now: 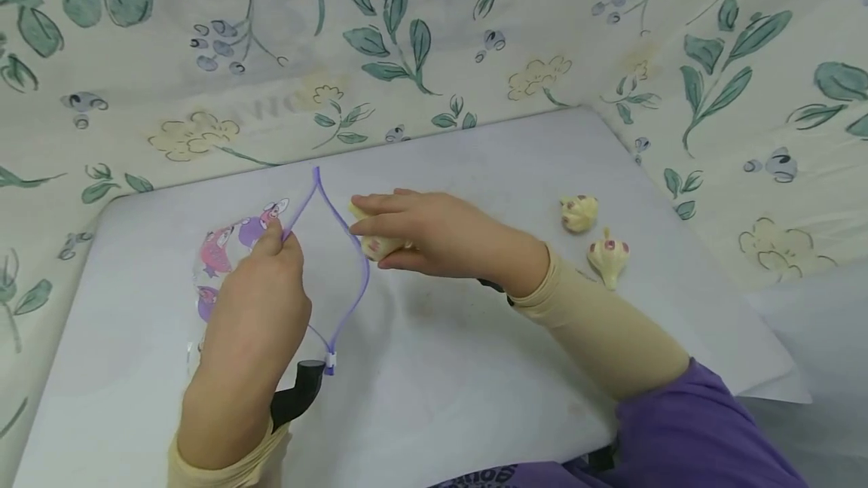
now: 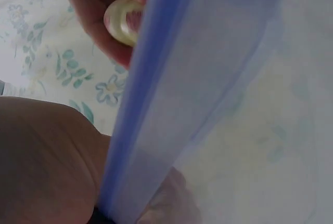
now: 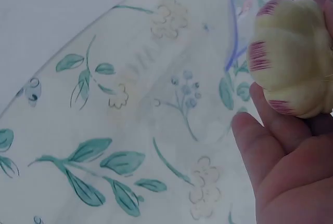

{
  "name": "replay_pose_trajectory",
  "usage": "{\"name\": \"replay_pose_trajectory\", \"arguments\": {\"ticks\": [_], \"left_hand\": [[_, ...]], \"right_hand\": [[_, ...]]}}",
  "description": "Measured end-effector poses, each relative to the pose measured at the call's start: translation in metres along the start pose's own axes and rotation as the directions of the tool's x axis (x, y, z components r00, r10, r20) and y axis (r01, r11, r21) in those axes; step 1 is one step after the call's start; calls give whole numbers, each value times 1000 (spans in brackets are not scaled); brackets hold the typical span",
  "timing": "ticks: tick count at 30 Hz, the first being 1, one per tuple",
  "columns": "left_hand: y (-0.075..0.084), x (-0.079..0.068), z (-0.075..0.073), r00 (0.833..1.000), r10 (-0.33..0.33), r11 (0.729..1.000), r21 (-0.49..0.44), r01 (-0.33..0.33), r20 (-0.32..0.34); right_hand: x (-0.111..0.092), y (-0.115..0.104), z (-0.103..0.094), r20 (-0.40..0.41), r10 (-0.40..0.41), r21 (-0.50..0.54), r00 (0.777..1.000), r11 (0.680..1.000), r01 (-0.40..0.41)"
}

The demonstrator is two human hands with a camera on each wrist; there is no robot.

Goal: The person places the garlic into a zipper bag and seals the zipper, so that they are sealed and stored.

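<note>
A clear zip bag (image 1: 215, 251) with pink and purple printed figures has its mouth spread wide, edged by a purple zip strip (image 1: 367, 271). My left hand (image 1: 261, 307) pinches the left side of that mouth between thumb and fingers. In my right hand (image 1: 447, 236) is a pale garlic bulb (image 3: 291, 57) with purple-pink streaks, gripped right at the right-hand edge of the mouth. From the left wrist view, the purple strip (image 2: 151, 63) partly covers the bulb. A white slider (image 1: 331, 359) sits at the strip's near end.
Two more garlic bulbs lie on the right of the white table (image 1: 475, 375): one on its side (image 1: 579, 214), another with its stem (image 1: 609, 258) pointing away. A leaf-patterned cloth (image 1: 434, 44) rises behind the table. Black camera mounts (image 1: 298, 394) are strapped at the wrists.
</note>
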State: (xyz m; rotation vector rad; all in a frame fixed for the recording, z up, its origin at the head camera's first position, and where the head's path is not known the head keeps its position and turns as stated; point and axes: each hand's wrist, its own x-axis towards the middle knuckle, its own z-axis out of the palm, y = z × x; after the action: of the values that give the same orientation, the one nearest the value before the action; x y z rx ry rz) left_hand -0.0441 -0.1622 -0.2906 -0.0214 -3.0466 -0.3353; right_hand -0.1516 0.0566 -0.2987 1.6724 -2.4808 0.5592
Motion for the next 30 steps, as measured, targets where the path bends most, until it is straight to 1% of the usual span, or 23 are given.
{"name": "replay_pose_trajectory", "arguments": {"ticks": [2, 5, 8, 12, 16, 20, 23, 27, 29, 30], "left_hand": [[2, 2, 1, 1000, 9, 1000, 3, -9, 13], [3, 4, 3, 1000, 21, 1000, 14, -21, 0], [2, 7, 3, 1000, 18, 1000, 25, -18, -4], [-1, 9, 2, 1000, 0, 1000, 18, 0, 11], [-3, 8, 1, 1000, -4, 1000, 5, 4, 18], [-3, 5, 2, 1000, 17, 1000, 15, -17, -18], [-3, 4, 2, 999, 4, 999, 43, -2, -31], [-1, 4, 2, 998, -39, 995, 91, 42, -42], [1, 4, 2, 997, -41, 993, 106, 48, -67], [2, 4, 2, 996, -36, 993, 108, 45, -85]], "right_hand": [[5, -1, 4, 9, 0, 10, 1000, 1000, 0], [10, -1, 9, 36, 14, 26, 999, 1000, -15], [16, -3, 15, 88, 33, 46, 996, 998, -37], [27, -7, 23, 167, 25, 30, 986, 999, -30], [39, -13, 32, 234, 2, -38, 972, 999, 7], [50, -21, 41, 274, -38, -127, 961, 989, 75], [57, -29, 47, 298, -66, -227, 952, 964, 138], [66, -39, 56, 340, -85, -348, 936, 914, 210], [70, -43, 60, 365, -79, -363, 928, 906, 220], [73, -44, 62, 376, -71, -357, 924, 909, 215]]}}
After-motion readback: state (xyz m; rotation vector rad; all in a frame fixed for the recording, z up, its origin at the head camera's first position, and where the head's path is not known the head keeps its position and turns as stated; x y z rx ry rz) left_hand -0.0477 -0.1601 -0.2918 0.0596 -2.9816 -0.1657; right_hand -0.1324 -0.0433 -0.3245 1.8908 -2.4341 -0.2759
